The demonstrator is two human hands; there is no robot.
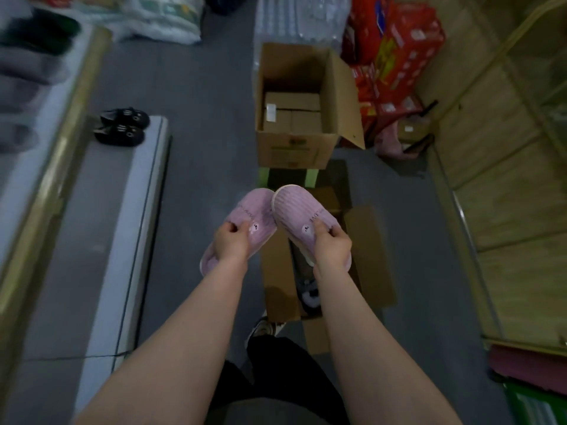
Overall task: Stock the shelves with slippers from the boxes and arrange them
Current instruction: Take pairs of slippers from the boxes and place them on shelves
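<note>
While the shelf (pixel 101 240) waits at 9 o'clock, box (pixel 276 271) at 6 | we hold both slippers (pixel 294 207) mid-air, centre | left hand (pixel 231 242), right hand (pixel 333 245) each pinch one upper | likely soft, light; grip the collar.

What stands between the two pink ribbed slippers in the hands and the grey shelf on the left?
Nothing visible does. Only open grey floor lies between the pink ribbed slippers and the grey shelf.
</note>
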